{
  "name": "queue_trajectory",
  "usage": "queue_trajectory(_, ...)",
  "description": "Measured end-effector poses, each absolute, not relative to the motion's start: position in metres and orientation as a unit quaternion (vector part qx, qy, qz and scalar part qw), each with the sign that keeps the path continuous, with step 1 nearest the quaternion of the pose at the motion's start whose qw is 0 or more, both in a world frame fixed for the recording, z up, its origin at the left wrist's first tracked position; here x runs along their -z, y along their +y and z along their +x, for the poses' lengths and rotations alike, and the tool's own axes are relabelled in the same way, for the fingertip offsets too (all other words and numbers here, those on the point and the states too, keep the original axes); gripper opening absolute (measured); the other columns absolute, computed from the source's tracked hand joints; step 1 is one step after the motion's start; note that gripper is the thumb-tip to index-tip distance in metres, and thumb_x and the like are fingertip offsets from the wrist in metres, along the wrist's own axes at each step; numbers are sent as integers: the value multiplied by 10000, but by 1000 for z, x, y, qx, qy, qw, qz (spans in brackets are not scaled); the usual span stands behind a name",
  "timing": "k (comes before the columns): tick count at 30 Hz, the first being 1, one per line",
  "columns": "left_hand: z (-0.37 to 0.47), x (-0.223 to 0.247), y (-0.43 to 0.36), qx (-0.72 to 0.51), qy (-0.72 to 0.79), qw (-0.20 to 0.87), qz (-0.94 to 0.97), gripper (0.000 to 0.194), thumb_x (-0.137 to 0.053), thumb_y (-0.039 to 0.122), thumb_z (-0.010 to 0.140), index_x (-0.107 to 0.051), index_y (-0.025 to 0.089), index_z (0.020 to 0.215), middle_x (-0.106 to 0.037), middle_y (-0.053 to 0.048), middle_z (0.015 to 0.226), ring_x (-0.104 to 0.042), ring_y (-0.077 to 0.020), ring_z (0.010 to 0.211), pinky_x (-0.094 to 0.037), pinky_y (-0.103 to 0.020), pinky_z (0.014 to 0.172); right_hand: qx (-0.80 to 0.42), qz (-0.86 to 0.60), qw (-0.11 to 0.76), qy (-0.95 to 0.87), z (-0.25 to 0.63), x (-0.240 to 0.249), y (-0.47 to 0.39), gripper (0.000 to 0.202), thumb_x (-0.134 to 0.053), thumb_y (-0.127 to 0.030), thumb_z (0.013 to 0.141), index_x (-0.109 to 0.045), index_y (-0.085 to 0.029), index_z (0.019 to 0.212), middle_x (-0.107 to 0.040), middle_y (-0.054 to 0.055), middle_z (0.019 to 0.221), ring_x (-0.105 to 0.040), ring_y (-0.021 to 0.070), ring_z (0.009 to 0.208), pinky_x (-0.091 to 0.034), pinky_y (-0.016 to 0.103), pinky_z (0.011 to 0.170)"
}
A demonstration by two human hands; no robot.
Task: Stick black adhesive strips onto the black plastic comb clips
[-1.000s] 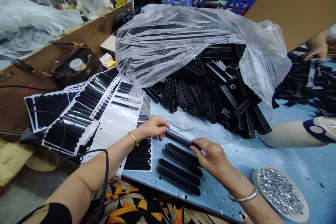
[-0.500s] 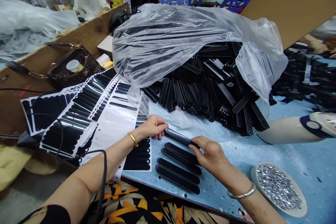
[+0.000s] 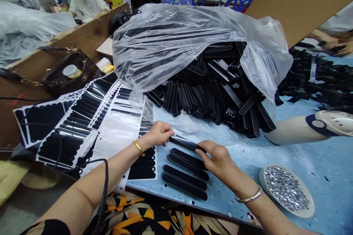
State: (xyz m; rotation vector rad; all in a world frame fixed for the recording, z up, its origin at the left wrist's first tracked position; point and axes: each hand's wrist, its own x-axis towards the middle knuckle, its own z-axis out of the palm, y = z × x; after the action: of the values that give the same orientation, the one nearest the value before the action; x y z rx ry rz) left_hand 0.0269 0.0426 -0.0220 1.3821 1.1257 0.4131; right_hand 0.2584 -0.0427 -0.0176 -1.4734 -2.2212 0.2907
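Note:
A glossy black strip (image 3: 184, 142) with a slight sheen is stretched between my two hands, just above the blue table. My left hand (image 3: 160, 133) pinches its left end between thumb and fingers. At the other end my right hand (image 3: 216, 155) grips it, with the thumb below and fingers on top. Several flat black strips (image 3: 184, 181) with rounded ends and a small hole lie side by side in front of my hands. Under my left forearm is a white sheet of black stickers (image 3: 143, 169). More sticker sheets (image 3: 71, 132) are fanned out to the left.
A clear plastic bag (image 3: 171, 36) spills black comb-like parts (image 3: 193, 97) behind my hands. To the right are a bowl of small shiny metal pieces (image 3: 286, 187) and a cream-coloured device (image 3: 298, 128). A brown handbag (image 3: 71, 69) sits left. Another person's hands (image 3: 335, 44) work at far right.
The view has shifted slightly, so the surroundings sit further left. Both hands still hold the black strip at its ends, nearly in the same pose.

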Motion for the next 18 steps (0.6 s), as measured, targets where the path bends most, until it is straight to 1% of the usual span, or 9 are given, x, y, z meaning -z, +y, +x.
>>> queue_trajectory(4, 27, 21, 43, -184, 485, 615, 594, 232, -570, 191, 821, -559, 127, 598, -534, 45, 465, -539, -66, 340, -318, -113, 334, -127, -536, 235, -801, 263, 17, -42, 161, -554, -180, 861, -712, -195, 882, -727, 62, 784, -691, 189, 702, -563, 295, 645)
queue_trajectory(7, 26, 22, 42, -186, 479, 618, 595, 216, -568, 186, 820, -568, 125, 613, -535, 47, 469, -542, -66, 345, -334, -113, 335, -154, -542, 242, -790, 265, 17, -42, 157, -574, -199, 861, -727, -197, 898, -736, 55, 799, -698, 186, 715, -572, 294, 660)
queue_trajectory(13, 24, 28, 42, -192, 467, 617, 603, 208, -557, 200, 829, -593, 117, 642, -546, 39, 480, -557, -69, 356, -353, -111, 329, -202, -549, 266, -766, 269, 22, -42, 152, -611, -258, 861, -750, -209, 897, -743, 46, 790, -698, 179, 702, -572, 292, 651)
queue_trajectory(18, 24, 24, 42, -189, 468, 619, 602, 203, -573, 199, 814, -587, 118, 628, -546, 38, 481, -559, -71, 360, -353, -111, 330, -213, -540, 281, -764, 271, 26, -46, 176, -611, -293, 878, -754, -200, 921, -749, 56, 794, -704, 184, 702, -571, 296, 628)
